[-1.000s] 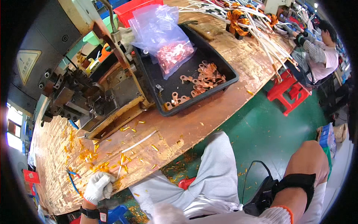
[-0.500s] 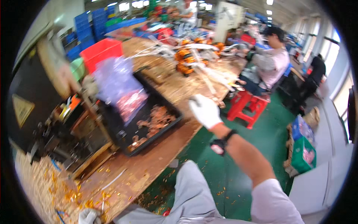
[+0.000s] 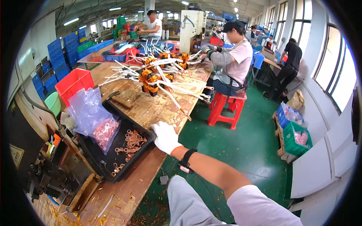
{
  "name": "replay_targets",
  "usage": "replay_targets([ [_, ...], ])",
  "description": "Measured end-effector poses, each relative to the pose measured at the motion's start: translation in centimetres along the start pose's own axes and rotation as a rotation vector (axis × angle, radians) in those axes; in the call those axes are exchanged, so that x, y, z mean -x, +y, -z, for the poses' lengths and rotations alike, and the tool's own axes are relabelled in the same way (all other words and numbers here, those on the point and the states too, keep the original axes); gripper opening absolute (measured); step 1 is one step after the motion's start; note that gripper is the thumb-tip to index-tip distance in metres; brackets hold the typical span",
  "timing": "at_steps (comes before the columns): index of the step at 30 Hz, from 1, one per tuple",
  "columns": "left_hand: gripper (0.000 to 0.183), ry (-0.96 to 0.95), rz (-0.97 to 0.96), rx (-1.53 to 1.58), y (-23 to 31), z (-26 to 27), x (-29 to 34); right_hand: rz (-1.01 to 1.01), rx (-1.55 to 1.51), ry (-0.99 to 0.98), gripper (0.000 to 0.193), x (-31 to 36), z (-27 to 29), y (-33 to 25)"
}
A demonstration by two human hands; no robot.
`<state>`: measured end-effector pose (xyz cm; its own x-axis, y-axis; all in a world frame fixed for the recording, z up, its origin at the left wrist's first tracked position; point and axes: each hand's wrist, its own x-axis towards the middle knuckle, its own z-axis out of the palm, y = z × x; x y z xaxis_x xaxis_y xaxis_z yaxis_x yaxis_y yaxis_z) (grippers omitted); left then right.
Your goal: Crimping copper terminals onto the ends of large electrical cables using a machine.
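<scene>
My right hand (image 3: pixel 166 137), in a white glove, is over the bench edge at the right corner of a black tray (image 3: pixel 130 165). Its fingers are bent and close together; whatever may be in them is hidden, and I cannot tell whether they touch the rim. Copper ring terminals (image 3: pixel 134 143) lie loose in the tray. A clear plastic bag (image 3: pixel 88 113) with more copper terminals leans inside it. Beyond my hand are copper-wound coils (image 3: pixel 149 79) with white sleeved leads, one lead (image 3: pixel 173 101) reaching toward the bench edge. My left hand is out of view.
A red bin (image 3: pixel 75 84) stands behind the tray, and a hammer (image 3: pixel 120 100) lies beside it. At left is a machine (image 3: pixel 56 177). A co-worker (image 3: pixel 237 56) sits on a red stool (image 3: pixel 226 109). Crates (image 3: pixel 298 143) line the right wall.
My view has swung, shifting the scene left and down. My right hand has come closer to the tray's corner. My left hand, earlier at the lower edge, has left the view.
</scene>
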<state>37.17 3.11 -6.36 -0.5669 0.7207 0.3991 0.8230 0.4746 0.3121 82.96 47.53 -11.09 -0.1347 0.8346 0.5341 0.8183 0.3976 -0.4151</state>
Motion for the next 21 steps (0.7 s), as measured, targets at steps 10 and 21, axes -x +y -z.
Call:
replay_targets([
  [10, 0.034, 0.106, -0.239, -0.041, -0.1, -2.4, -0.4, 0.008, 0.04, 0.064, 0.017, 0.0, -0.7, 0.7],
  [21, 0.03, 0.081, -0.205, -0.127, -0.7, -2.9, -0.4, -0.023, 0.03, 0.047, 0.017, -0.1, -0.8, 0.4],
])
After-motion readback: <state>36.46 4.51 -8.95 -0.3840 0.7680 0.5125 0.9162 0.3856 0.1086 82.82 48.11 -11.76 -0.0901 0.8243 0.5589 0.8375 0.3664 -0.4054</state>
